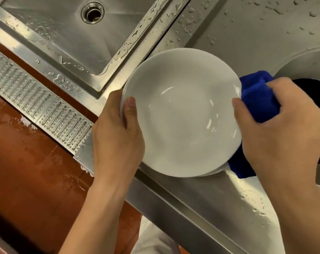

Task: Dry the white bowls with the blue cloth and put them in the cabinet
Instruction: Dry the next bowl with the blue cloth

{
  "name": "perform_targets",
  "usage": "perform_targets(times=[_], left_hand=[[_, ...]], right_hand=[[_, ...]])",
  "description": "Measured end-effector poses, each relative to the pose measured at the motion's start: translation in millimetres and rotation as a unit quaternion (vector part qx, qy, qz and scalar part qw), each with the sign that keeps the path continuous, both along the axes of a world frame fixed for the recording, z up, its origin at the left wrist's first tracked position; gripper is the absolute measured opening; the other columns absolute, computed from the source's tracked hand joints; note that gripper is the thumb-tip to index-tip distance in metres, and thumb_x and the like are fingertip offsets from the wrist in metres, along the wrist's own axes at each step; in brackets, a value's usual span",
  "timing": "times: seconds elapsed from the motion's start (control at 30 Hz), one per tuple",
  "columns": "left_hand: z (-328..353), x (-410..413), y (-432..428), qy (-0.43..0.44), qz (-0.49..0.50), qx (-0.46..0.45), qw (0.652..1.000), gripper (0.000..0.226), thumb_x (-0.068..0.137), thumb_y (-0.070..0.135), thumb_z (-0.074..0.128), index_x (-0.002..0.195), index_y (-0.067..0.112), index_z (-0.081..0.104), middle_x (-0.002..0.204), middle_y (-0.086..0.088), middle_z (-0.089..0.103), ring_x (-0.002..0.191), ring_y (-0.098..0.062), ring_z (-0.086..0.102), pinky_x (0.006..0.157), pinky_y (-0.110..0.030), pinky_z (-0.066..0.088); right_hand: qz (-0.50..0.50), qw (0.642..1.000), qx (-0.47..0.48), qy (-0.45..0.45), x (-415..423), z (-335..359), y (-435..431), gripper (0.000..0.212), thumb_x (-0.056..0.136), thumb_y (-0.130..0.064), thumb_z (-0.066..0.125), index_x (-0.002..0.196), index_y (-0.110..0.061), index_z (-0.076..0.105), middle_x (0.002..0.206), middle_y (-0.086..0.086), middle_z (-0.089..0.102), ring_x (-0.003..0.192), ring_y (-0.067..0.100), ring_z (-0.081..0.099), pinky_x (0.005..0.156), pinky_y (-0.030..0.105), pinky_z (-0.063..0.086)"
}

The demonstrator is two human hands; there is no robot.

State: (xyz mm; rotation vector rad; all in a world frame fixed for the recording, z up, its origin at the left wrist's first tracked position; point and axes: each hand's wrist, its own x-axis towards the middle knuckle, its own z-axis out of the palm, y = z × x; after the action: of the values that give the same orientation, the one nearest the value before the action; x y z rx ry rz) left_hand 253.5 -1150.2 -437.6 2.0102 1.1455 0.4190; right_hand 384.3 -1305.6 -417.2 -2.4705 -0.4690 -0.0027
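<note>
While the left hand [117, 132] grips the left rim of the white bowl [181, 114], its thumb lies over the inner edge and the other fingers are hidden underneath, so the hand is closed on the bowl. The bowl is held open side up, above the front edge of the steel worktop [219, 202]. At its lower right edge a second white rim shows just beneath it, so more than one bowl seems to be stacked here, though how many cannot be told.

The right hand [281, 129] is on the opposite side, with its thumb pressed against the bowl's right rim and its fingers curled around the blue cloth [258, 99]. The cloth is bunched between those fingers and the bowl's outer wall, and a fold of it hangs out below the right hand, touching the bowl's underside.

Beyond the left fingers, up and to the left, lies the sink [67, 33] with its drain [92, 12], and water drops stand on its rim. Just beyond the right fingers a round dark opening [314, 99] is cut into the worktop. Below the left wrist runs a perforated metal grate [45, 107] set in a wet reddish floor [27, 162].
</note>
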Motion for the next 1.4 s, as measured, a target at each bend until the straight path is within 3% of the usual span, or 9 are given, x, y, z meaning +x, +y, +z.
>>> perform_targets(times=[0.13,0.27,0.33,0.5,0.67,0.93,1.07,1.23,1.4], left_hand=[[-0.6,-1.6,-3.9,0.017,-0.002,0.003,1.000,0.016,0.113,0.032,0.044,0.100,0.029,0.053,0.072,0.014,0.051,0.067,0.006,0.055,0.055,-0.008,0.039],[-2.4,3.2,-10.7,0.040,-0.006,0.008,0.999,0.027,0.113,0.034,0.047,0.131,0.021,0.062,0.087,0.035,0.044,0.084,0.039,0.044,0.071,0.009,0.035],[-3.9,3.5,-11.2,0.041,-0.011,0.007,0.999,0.033,0.113,0.036,0.047,0.137,0.018,0.060,0.089,0.037,0.041,0.085,0.042,0.041,0.071,0.011,0.034],[-5.5,3.5,-5.6,0.041,-0.032,0.027,0.998,0.021,0.112,0.038,0.045,0.126,0.029,0.058,0.093,0.015,0.059,0.083,0.001,0.058,0.067,-0.018,0.042],[-11.1,5.2,-1.8,0.037,-0.052,0.027,0.998,0.023,0.113,0.033,0.045,0.131,0.028,0.058,0.085,0.031,0.050,0.080,0.034,0.049,0.067,0.006,0.037],[-13.4,14.2,5.9,0.052,-0.066,0.026,0.996,0.008,0.114,0.039,0.041,0.112,0.044,0.046,0.072,0.029,0.049,0.069,0.032,0.052,0.063,0.003,0.040],[-12.7,14.6,7.8,0.089,-0.074,0.032,0.993,0.007,0.114,0.044,0.035,0.120,0.044,0.040,0.070,0.026,0.046,0.060,0.015,0.056,0.050,-0.013,0.038],[-13.7,18.0,10.2,0.085,-0.089,0.007,0.992,0.017,0.114,0.047,0.030,0.119,0.040,0.045,0.089,0.014,0.063,0.080,-0.013,0.064,0.066,-0.043,0.054],[-18.4,21.0,15.3,0.081,-0.115,-0.001,0.990,0.026,0.114,0.049,0.028,0.125,0.036,0.048,0.095,0.008,0.069,0.082,-0.009,0.068,0.071,-0.051,0.060]], right_hand=[[0.023,0.997,0.064,-0.038,-1.7,22.4,-2.0,0.021,0.096,-0.048,0.065,0.095,-0.038,0.047,0.084,-0.006,0.055,0.076,0.016,0.052,0.073,0.036,0.046],[0.079,0.987,0.130,-0.055,-6.0,36.9,11.3,0.028,0.094,-0.039,0.071,0.093,-0.041,0.043,0.078,-0.024,0.050,0.075,0.002,0.053,0.069,0.009,0.037],[0.094,0.985,0.140,-0.023,-8.3,28.0,17.5,0.027,0.091,-0.032,0.076,0.088,-0.035,0.049,0.077,-0.021,0.057,0.074,-0.001,0.054,0.067,0.006,0.036],[0.078,0.979,0.165,0.087,-14.4,-2.9,23.3,0.021,0.087,-0.035,0.077,0.082,-0.039,0.057,0.077,-0.019,0.065,0.073,-0.002,0.061,0.066,0.006,0.040],[0.077,0.976,0.166,0.118,-12.8,-14.1,33.6,0.016,0.087,-0.037,0.074,0.080,-0.034,0.060,0.077,-0.014,0.066,0.076,0.002,0.063,0.063,0.005,0.042],[0.081,0.972,0.145,0.168,-8.1,-17.2,47.0,0.016,0.087,-0.040,0.074,0.080,-0.033,0.061,0.068,-0.017,0.065,0.074,0.001,0.062,0.061,0.006,0.041],[0.087,0.969,0.128,0.192,-6.6,-17.5,50.1,0.022,0.088,-0.043,0.073,0.076,-0.039,0.056,0.065,-0.024,0.062,0.068,-0.003,0.060,0.057,0.004,0.038],[0.086,0.970,0.110,0.201,-5.7,-22.0,52.8,0.018,0.091,-0.046,0.071,0.083,-0.042,0.055,0.069,-0.023,0.060,0.069,-0.006,0.059,0.057,0.003,0.038],[0.081,0.968,0.116,0.206,-4.9,-28.0,52.8,0.017,0.091,-0.048,0.070,0.087,-0.040,0.056,0.073,-0.019,0.062,0.069,0.002,0.059,0.065,0.019,0.040]])
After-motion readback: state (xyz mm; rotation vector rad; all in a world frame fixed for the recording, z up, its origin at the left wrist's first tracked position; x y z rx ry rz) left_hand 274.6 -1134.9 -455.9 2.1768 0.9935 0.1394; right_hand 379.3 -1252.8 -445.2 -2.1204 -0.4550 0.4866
